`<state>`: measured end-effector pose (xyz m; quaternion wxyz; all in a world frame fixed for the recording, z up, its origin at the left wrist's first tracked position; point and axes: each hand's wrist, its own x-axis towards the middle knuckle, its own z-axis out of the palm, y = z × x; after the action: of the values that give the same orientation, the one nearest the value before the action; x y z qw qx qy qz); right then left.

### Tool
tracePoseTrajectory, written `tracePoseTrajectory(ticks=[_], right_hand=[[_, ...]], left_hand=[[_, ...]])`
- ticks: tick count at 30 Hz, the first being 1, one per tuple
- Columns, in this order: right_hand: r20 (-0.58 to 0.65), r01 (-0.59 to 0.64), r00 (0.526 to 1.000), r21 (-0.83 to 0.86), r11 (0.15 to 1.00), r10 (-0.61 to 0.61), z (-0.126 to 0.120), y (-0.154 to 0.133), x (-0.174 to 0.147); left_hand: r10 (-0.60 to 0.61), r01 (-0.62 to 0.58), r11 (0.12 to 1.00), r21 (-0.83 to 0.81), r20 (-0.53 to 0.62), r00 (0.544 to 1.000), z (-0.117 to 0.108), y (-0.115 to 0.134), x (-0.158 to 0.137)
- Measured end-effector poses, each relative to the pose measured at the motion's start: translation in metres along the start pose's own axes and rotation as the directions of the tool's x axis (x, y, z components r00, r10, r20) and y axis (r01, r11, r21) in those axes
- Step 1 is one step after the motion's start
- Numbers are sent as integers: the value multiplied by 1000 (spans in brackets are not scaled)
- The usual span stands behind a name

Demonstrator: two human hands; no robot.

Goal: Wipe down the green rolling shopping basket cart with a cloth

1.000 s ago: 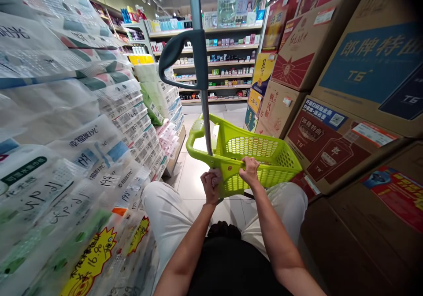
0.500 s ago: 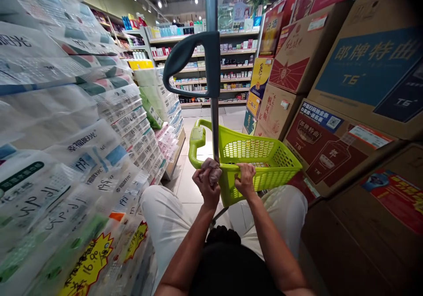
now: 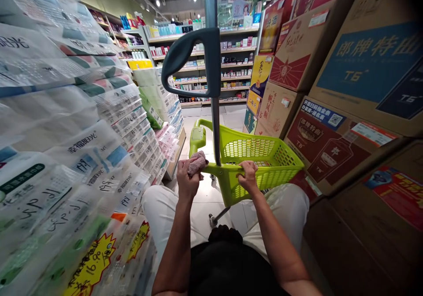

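Note:
Straight ahead stands a lime-green shopping cart basket (image 3: 228, 190) with pierced sides. A grey metal pole (image 3: 216, 130) rises from its near side to a dark grey loop handle (image 3: 211, 62). My left hand (image 3: 188, 179) is closed on a pinkish-grey cloth (image 3: 197, 163), which lies against the green frame left of the pole. On the basket's near rim, right of the pole, my right hand (image 3: 247, 174) is closed with its fingers wrapped over the edge. The cloth partly hides the rim beneath it.
Stacked packs of tissue paper (image 3: 82, 150) wall the left side, with yellow price tags (image 3: 92, 265). Cardboard boxes (image 3: 366, 66) are piled high on the right. Store shelves (image 3: 231, 69) cross the far end of the tiled aisle. A caster wheel (image 3: 212, 220) shows below the basket.
My left hand and the cloth have moved left along the green frame, away from the pole. My right hand keeps its hold on the rim.

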<state>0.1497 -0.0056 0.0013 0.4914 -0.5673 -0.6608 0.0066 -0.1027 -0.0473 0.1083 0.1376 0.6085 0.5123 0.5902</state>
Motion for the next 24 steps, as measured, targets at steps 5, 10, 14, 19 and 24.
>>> tracePoseTrajectory(ticks=[5, 10, 14, 19, 24], right_hand=[[10, 7, 1000, -36, 999, -7, -1, 2, -2], [42, 114, 993, -84, 990, -110, 6, -15, -9], [100, 155, 985, -125, 980, -143, 9, -21, -11], [154, 194, 971, -61, 979, -182, 17, -31, -10], [238, 289, 933, -55, 956, -268, 19, -36, 0]], left_hand=[[125, -127, 987, 99, 35, 992, 3, 1, 0], [295, -304, 903, 305, 78, 952, 33, 14, -31], [261, -242, 909, 340, -11, 965, 28, 8, -24], [165, -76, 915, 395, -197, 966, 11, -10, -2], [203, -132, 905, 404, -140, 969, 26, -24, -10]])
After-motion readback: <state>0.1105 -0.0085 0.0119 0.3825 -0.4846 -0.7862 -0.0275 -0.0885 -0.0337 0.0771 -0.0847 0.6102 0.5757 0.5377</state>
